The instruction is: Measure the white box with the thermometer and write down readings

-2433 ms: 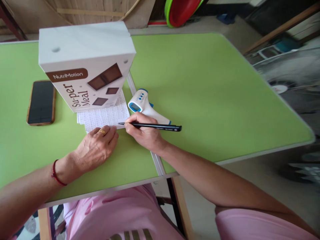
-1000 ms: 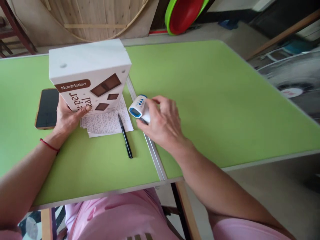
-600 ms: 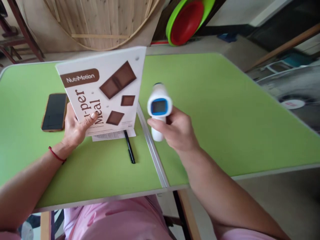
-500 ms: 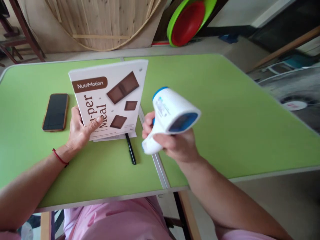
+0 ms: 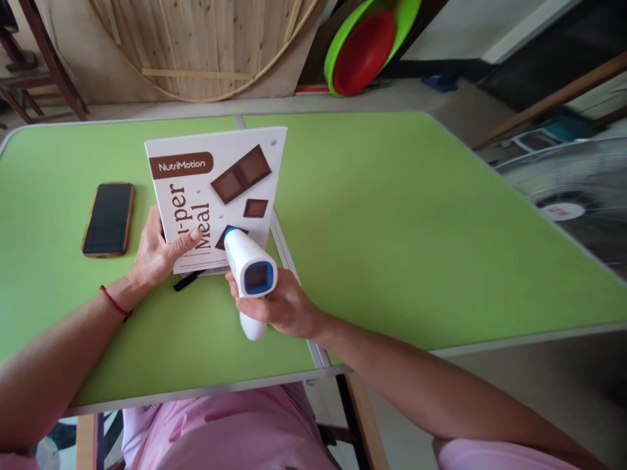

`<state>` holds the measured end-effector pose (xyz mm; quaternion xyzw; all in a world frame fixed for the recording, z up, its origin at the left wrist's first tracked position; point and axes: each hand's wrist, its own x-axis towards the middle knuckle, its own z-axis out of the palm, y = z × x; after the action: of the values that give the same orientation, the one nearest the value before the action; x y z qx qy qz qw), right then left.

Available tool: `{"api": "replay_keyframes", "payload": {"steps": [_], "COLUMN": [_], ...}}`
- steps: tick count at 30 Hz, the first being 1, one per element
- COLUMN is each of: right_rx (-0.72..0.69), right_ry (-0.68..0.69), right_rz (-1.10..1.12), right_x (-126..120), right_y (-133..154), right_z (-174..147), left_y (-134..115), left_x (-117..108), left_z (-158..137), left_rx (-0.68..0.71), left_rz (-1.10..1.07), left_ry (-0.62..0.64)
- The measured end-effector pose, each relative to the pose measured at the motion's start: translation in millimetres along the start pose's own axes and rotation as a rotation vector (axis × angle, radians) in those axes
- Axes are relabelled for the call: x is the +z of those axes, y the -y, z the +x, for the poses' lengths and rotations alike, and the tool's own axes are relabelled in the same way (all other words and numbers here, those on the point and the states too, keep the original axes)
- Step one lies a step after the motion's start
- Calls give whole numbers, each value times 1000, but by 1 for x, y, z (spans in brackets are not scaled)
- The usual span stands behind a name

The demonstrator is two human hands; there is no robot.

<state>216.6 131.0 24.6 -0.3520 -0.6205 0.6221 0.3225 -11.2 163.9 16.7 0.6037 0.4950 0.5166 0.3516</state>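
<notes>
My left hand (image 5: 159,251) grips a white box (image 5: 191,205) by its lower left edge, thumb across the front. The box stands tilted on the table and shows brown chocolate pieces and the word NutriMotion. In my right hand (image 5: 279,303) is a white and blue infrared thermometer (image 5: 245,258), held by its handle. Its blue front end points at the lower part of the box, and its small screen faces me. Whether the tip touches the box I cannot tell. A black pen (image 5: 189,281) lies partly under the box's bottom edge.
A smartphone (image 5: 108,219) in a brown case lies left of the box on the green table (image 5: 392,228). Beyond the right edge stands a fan (image 5: 563,202). Green and red basins (image 5: 365,52) lean behind the table, near a round wooden board (image 5: 206,39).
My right hand has brought the thermometer left and down, in front of the box. The pen now lies farther left and at another angle. The box has shifted slightly.
</notes>
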Motion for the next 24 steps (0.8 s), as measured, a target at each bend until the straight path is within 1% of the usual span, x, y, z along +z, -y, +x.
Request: {"api": "replay_keyframes", "payload": {"steps": [4, 12, 17, 24], "right_rx": [-3, 9, -10, 24], "right_ry": [3, -15, -15, -26], "right_rz": [7, 35, 10, 1], "right_x": [1, 3, 4, 4], "right_y": [1, 0, 1, 3], "right_z": [0, -2, 0, 1], "left_y": [-4, -4, -2, -3], "left_x": [1, 3, 2, 2], "left_z": [1, 2, 1, 1], "left_rx": [-44, -41, -13, -25], "left_rz": [-24, -68, -52, -37], "left_ry": [-1, 10, -5, -6]}}
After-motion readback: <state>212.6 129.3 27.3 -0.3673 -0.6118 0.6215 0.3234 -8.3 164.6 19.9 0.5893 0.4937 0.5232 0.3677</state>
